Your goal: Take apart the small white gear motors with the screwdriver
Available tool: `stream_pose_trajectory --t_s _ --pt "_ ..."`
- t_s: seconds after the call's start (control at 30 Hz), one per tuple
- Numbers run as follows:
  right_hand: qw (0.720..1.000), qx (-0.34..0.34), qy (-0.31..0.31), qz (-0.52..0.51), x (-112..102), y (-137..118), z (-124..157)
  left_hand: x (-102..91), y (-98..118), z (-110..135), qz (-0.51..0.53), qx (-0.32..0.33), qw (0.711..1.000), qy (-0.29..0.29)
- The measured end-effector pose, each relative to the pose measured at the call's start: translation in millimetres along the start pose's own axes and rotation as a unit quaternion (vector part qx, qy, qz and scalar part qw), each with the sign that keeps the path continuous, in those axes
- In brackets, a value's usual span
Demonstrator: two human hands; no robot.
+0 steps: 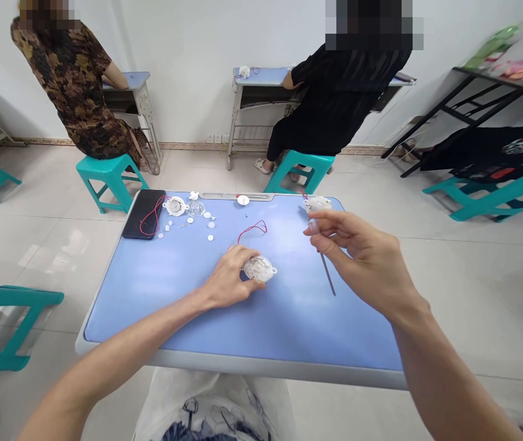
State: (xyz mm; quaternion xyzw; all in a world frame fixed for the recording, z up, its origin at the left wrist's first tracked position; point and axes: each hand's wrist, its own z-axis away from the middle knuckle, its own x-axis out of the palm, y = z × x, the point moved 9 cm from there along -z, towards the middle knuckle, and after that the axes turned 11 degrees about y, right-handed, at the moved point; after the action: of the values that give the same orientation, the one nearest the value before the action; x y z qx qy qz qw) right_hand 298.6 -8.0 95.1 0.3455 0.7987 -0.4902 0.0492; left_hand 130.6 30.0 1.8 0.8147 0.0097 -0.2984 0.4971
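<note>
My left hand (238, 275) rests on the blue desktop, its thumb and fingers closed round the edge of a round clear-and-white plastic mechanism (260, 268) with side lugs. Red wire (255, 228) loops on the desk just behind it. To the right, my right hand (357, 257) is raised with its fingertips pinched together. A thin dark shaft, apparently a screwdriver's (328, 275), slants down from below these fingertips; the fingers hide its upper end. Partly behind the right hand lies another white plastic mechanism (318, 203) with red wire.
At the desk's back left are a black phone (139, 214), a white mechanism (176, 206), a clear cover (195, 209) and several small white gears (210, 237). A white part (243, 200) sits near the back groove. Two people sit at desks beyond; green stools (298, 168) stand around.
</note>
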Motion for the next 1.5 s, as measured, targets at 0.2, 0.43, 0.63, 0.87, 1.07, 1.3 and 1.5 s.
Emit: stream_pose_trajectory --t_s 0.2,0.43,0.63,0.87,1.07,1.3,1.5 --pt "0.959 0.057 -0.142 0.24 27 75 21 -0.9 2 0 0.001 -0.001 1.0 0.005" --pt "0.933 0.073 -0.158 0.316 32 94 33 -1.2 1 0 -0.001 -0.009 1.0 0.003" --pt "0.929 0.081 -0.171 0.319 33 92 34 -1.4 1 0 0.0 -0.015 1.0 0.001" --pt "0.93 0.071 -0.176 0.315 31 89 37 -1.5 1 0 0.006 -0.015 1.0 0.002" --pt "0.932 0.051 -0.175 0.313 28 89 37 -1.4 1 1 0.01 -0.011 1.0 0.002" --pt "0.966 -0.121 -0.07 0.218 18 -2 36 -1.2 1 0 0.015 -0.003 1.0 0.005" --pt "0.946 -0.261 -0.097 0.163 51 -56 58 -1.3 1 0 0.031 0.006 0.999 0.005"
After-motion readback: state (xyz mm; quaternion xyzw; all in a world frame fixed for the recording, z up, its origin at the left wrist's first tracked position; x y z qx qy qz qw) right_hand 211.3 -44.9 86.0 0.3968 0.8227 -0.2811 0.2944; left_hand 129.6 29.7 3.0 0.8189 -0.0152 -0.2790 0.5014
